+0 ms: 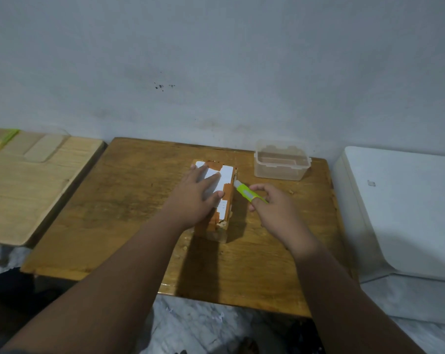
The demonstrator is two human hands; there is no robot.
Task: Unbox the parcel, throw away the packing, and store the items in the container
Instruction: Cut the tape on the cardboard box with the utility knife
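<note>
A long cardboard parcel (225, 200) wrapped in orange tape, with a white label on top, lies on the brown wooden table (129, 200). My left hand (196, 198) rests flat on its top, fingers spread, pressing it down. My right hand (270, 203) grips a lime-green box cutter (245, 193). The cutter's tip touches the parcel's upper right edge. A clear plastic container (281, 160), open and with nothing visible inside, stands at the table's back right.
A lighter wooden table (37, 180) stands to the left with a second green cutter (3, 141) on it. A white appliance (405, 208) sits close on the right. A grey wall runs behind. Marbled floor lies below.
</note>
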